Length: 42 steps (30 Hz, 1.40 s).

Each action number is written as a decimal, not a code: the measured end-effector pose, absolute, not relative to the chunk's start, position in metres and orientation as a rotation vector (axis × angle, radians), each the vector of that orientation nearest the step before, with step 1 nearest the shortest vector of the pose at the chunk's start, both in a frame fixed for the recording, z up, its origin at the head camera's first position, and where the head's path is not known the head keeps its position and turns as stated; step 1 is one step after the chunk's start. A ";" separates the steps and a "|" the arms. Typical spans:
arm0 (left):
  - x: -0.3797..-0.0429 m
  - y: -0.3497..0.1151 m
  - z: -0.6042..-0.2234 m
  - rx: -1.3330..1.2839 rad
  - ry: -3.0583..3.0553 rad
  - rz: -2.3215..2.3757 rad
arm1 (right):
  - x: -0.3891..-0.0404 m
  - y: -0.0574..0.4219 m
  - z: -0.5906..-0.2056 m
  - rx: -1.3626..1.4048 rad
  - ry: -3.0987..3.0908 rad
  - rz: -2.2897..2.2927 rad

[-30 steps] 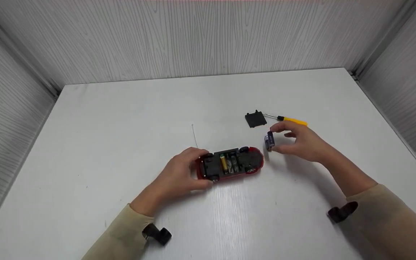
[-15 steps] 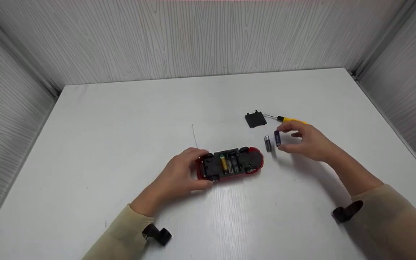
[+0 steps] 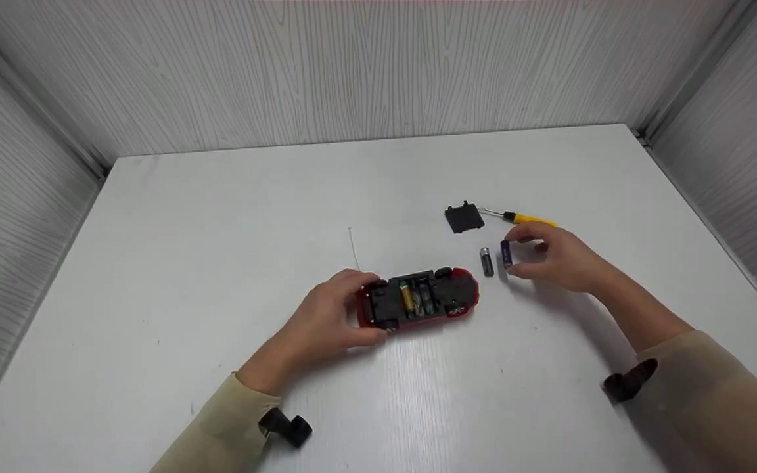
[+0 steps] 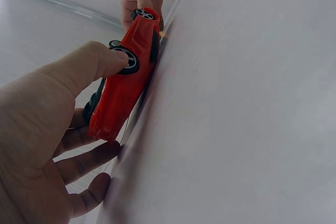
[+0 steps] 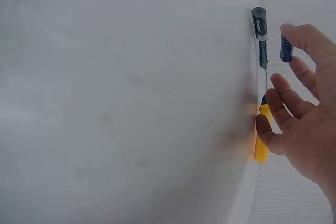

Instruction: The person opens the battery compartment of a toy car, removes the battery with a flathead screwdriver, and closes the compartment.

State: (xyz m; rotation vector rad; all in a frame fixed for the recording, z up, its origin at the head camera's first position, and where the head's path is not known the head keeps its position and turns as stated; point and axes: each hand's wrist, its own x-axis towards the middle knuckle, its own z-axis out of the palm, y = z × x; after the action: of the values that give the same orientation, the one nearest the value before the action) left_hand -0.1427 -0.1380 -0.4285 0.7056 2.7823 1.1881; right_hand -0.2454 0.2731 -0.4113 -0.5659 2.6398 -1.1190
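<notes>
A red toy car [image 3: 460, 292] lies wheels up on the white table, its battery bay open. My left hand [image 3: 326, 315] grips one end of it, thumb on a wheel in the left wrist view. Inside the bay sits a gold-coloured battery [image 3: 407, 299]; beside it are slots whose contents I cannot tell. Between thumb and forefinger my right hand [image 3: 566, 259] pinches a dark blue battery [image 3: 506, 254] by its ends, just right of a second battery [image 3: 487, 261], dark with a silver end, which lies on the table. Its other fingers are loosely bent.
Behind the batteries lies a black battery cover [image 3: 464, 217]. A screwdriver [image 3: 529, 219] with a yellow handle lies right of it, close to my right hand. A thin antenna wire [image 3: 353, 248] sticks out from the car. Grey wood-grain panels [image 3: 365, 72] enclose the table.
My right hand has moved a little right with the blue battery. The other battery, earlier beside it at the fingers, now lies apart on the table. The left hand and car stay put.
</notes>
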 end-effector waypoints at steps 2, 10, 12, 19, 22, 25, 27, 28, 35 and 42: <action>-0.143 -0.138 -0.428 0.708 2.782 1.188 | -0.246 0.272 -0.413 -0.543 2.645 -1.081; -0.142 -0.137 -0.427 0.693 2.782 1.187 | -0.246 0.268 -0.417 -0.509 2.657 -1.020; -0.142 -0.137 -0.427 0.691 2.782 1.187 | -0.247 0.267 -0.418 -0.510 2.660 -1.007; -0.142 -0.138 -0.427 0.698 2.782 1.191 | -0.248 0.265 -0.419 -0.515 2.661 -0.968; -0.142 -0.138 -0.427 0.708 2.784 1.192 | -0.248 0.265 -0.420 -0.517 2.660 -0.960; -0.143 -0.138 -0.428 0.717 2.782 1.198 | -0.248 0.265 -0.420 -0.516 2.659 -0.956; -0.143 -0.138 -0.428 0.722 2.780 1.204 | -0.248 0.265 -0.419 -0.508 2.657 -0.955; -0.143 -0.139 -0.428 0.724 2.780 1.204 | -0.248 0.265 -0.419 -0.506 2.655 -0.954; -0.143 -0.139 -0.429 0.715 2.781 1.199 | -0.244 0.268 -0.414 -0.527 2.652 -1.048; -0.143 -0.138 -0.429 0.691 2.766 1.212 | -0.233 0.254 -0.401 -0.697 2.710 -1.198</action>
State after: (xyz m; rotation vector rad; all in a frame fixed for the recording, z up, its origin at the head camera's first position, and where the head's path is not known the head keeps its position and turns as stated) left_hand -0.1427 -0.1381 -0.4287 0.6909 2.7660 1.2116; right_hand -0.2326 0.2543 -0.4015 -0.6968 2.7097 -1.1978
